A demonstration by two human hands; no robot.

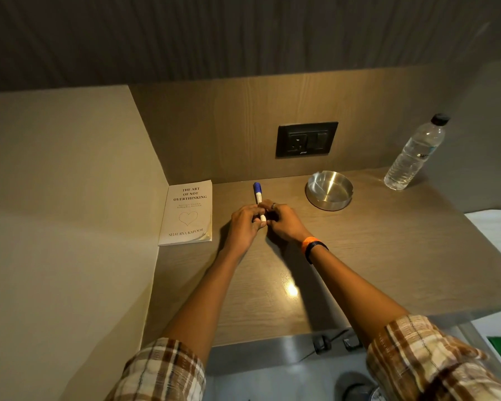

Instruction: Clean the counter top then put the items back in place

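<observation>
A white marker (258, 195) with a blue cap lies on the wooden counter top (373, 241), pointing toward the back wall. Both hands meet over its near end. My left hand (243, 224) has its fingers closed on the white barrel. My right hand (284, 221), with a ring and an orange and black wristband, also pinches the barrel. A white paperback book (187, 214) lies flat at the back left corner. A steel ashtray (329, 190) sits right of the marker. A clear water bottle (414, 154) with a black cap stands at the back right.
A black socket plate (306, 139) is set in the back panel above the counter. A beige side wall (70, 227) closes off the left. White bedding (495, 227) lies to the right. Below the counter's front edge the grey floor shows small dark objects (334, 342).
</observation>
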